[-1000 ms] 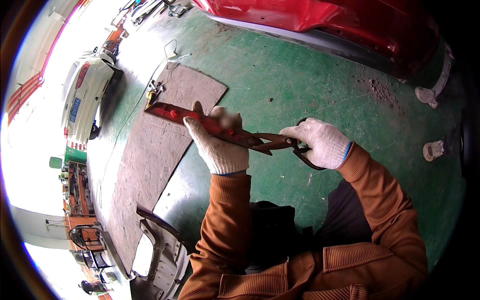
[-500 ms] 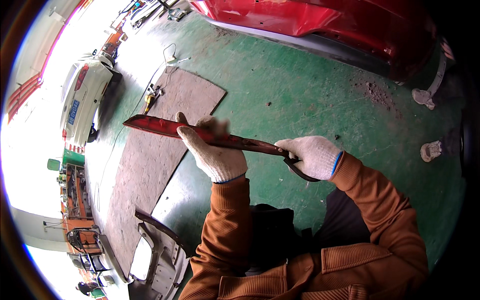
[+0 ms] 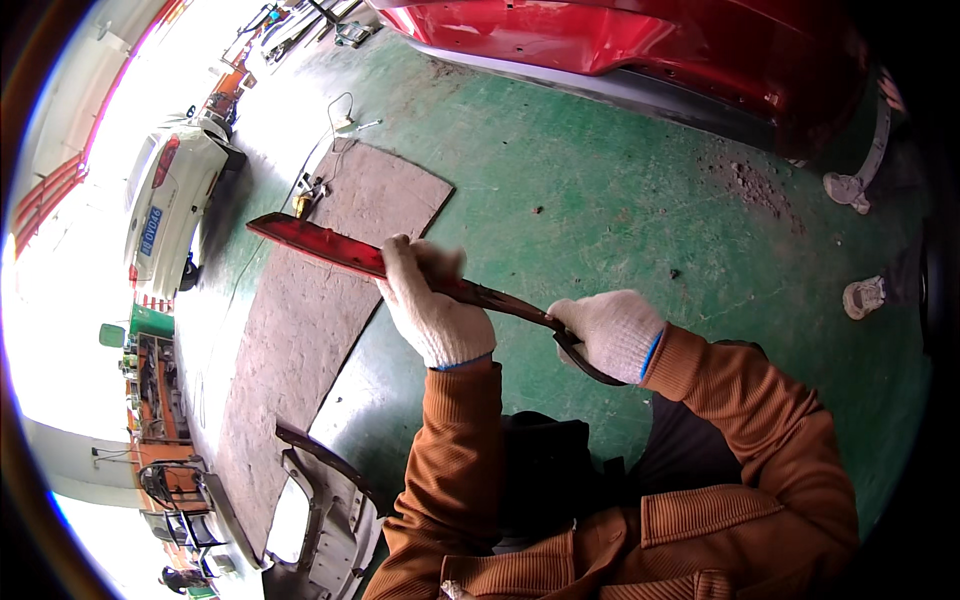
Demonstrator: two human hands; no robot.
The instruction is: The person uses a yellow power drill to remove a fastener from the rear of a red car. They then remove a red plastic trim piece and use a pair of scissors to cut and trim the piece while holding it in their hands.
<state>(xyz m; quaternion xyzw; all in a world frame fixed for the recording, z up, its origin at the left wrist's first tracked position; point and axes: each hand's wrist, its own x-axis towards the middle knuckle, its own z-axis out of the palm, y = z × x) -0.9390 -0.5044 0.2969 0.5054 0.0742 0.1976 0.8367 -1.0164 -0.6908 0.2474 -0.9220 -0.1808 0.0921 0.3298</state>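
Note:
Between my two gloved hands I hold a long, narrow red car body strip (image 3: 325,247) above the floor. Its pointed red end reaches out to the left, and the other end is dark and curves down. My left hand (image 3: 437,322), in a white knit glove with a blue cuff edge, wraps round the strip's middle; those fingertips are partly blurred. At the dark curved end, my right hand (image 3: 615,332), gloved the same way, is closed on it.
A red car body (image 3: 600,45) stands ahead, with crumbled debris (image 3: 755,185) on the green floor (image 3: 560,170) beside it. Brown sheeting (image 3: 300,320) lies to the left near a yellow tool (image 3: 303,203) and cord. A loose metal panel (image 3: 335,530) rests lower left. Another person's shoes (image 3: 863,298) stand right.
My left hand has closed more round the strip, its thumb now against it. The strip slopes more steeply down to the right, and my right hand has dropped slightly with its end.

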